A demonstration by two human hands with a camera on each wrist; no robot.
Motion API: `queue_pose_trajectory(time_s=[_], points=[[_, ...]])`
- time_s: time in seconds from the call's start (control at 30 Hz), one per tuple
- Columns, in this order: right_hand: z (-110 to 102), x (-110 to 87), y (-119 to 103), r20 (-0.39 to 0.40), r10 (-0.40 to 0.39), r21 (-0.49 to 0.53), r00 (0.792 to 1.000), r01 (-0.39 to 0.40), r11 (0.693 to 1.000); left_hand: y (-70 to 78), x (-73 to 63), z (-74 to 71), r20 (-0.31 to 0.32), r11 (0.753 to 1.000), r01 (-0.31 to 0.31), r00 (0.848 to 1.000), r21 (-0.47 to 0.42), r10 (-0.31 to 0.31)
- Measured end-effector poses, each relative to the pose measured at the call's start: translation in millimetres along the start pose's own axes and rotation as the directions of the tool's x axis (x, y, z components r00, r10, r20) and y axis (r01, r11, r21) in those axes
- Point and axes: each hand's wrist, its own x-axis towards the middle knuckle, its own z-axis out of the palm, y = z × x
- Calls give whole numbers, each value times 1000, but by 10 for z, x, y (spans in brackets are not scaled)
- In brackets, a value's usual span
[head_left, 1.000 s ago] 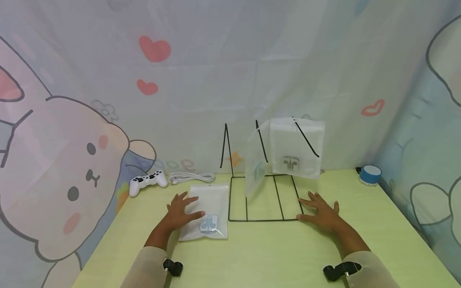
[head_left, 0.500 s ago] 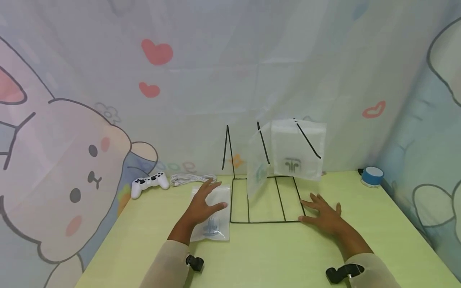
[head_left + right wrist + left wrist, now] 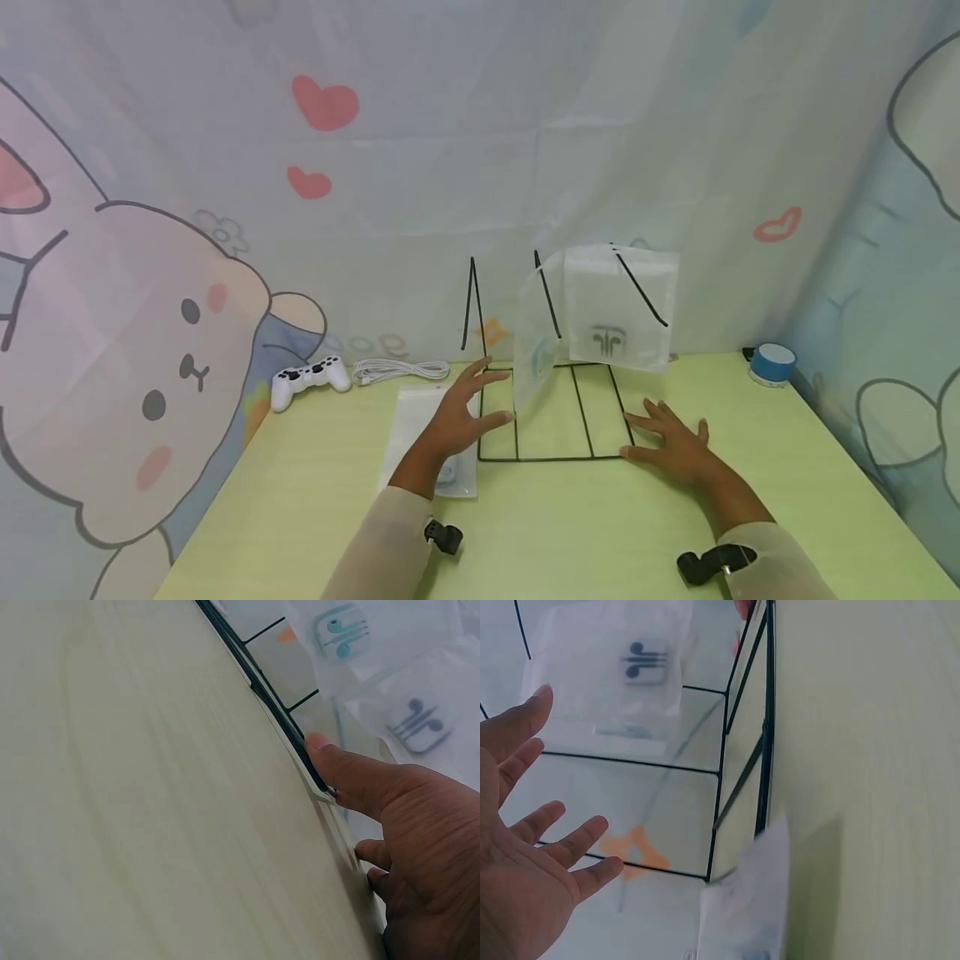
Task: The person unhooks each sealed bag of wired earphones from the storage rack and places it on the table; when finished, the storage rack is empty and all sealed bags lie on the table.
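Observation:
My left hand (image 3: 456, 423) reaches, fingers spread and nothing held, over the left side of a black wire rack (image 3: 555, 458). Below it a clear zip bag (image 3: 408, 429) of white earphones lies flat, partly covered by the hand. My right hand (image 3: 671, 446) has thumb and fingertips at the rack's front right corner; in the right wrist view a fingertip (image 3: 319, 742) rests on the wire. From the middle hook a bagged earphone set (image 3: 534, 354) hangs turned nearly edge-on. Another earphone bag (image 3: 621, 308) hangs facing me on the right hook. The left hook (image 3: 471, 300) carries no bag.
A white game controller (image 3: 309, 379) and a coiled white cable (image 3: 400, 370) lie at the back left of the pale yellow table (image 3: 570, 533). At the back right stands a blue-topped round container (image 3: 772, 365). A printed cloth (image 3: 420, 167) hangs behind.
My left hand has moved right, from above the flat bag to the rack's left side, uncovering the bag's left part. My right hand stays at the rack's corner.

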Motion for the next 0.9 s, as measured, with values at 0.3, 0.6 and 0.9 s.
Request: queue_pose_trajectory(time_s=[0.3,0.6,0.9], points=[[-24,-6,-31,-3,1,5,1000,-1,1000,140,217,178,23,995,-94,995,-36,95],[-1,-17,-18,1,5,23,1000,-5,1000,205,348,364,44,999,1,999,-37,1],[-13,-6,-30,-1,1,-1,1000,-1,1000,260,489,520,-11,998,57,998,-39,-58]])
